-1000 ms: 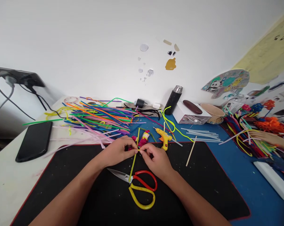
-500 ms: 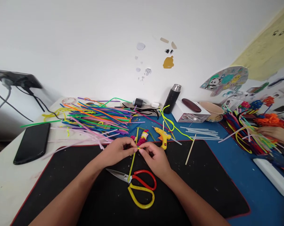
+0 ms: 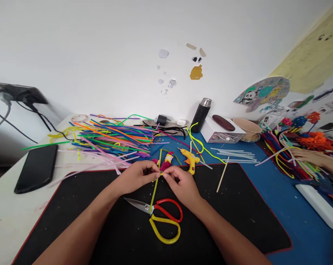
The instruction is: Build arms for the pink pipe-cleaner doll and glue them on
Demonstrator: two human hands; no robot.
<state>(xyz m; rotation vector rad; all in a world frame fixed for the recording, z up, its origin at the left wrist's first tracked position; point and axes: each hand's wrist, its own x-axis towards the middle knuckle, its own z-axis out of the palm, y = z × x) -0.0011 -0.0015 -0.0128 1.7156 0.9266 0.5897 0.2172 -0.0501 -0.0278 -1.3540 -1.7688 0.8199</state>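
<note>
My left hand [image 3: 142, 176] and my right hand [image 3: 180, 183] meet over the black mat [image 3: 116, 224], thumbs and fingertips pinched on a yellow-green pipe cleaner [image 3: 154, 193]. One length of it runs up past the fingers, another down toward the scissors. Just beyond my fingertips lies a small pipe-cleaner figure [image 3: 167, 162] in magenta, yellow and white, partly covered by my hands. Below them rest scissors [image 3: 166, 221] with one red and one yellow handle, blades pointing left. A yellow glue gun [image 3: 190, 159] lies just past my right hand.
Behind my left hand spreads a heap of coloured pipe cleaners [image 3: 113, 134]; a black phone [image 3: 36, 168] lies at left. Glue sticks [image 3: 235, 154], a thin wooden stick [image 3: 223, 175], a black flask [image 3: 201, 115] and a white box [image 3: 221, 133] are to the right. Another person's hand [image 3: 314, 158] touches pipe cleaners at far right.
My hands hold nearly the same pinch on the pipe cleaner. At far right the other person's hand has shifted left over the bundle. The view has moved very slightly.
</note>
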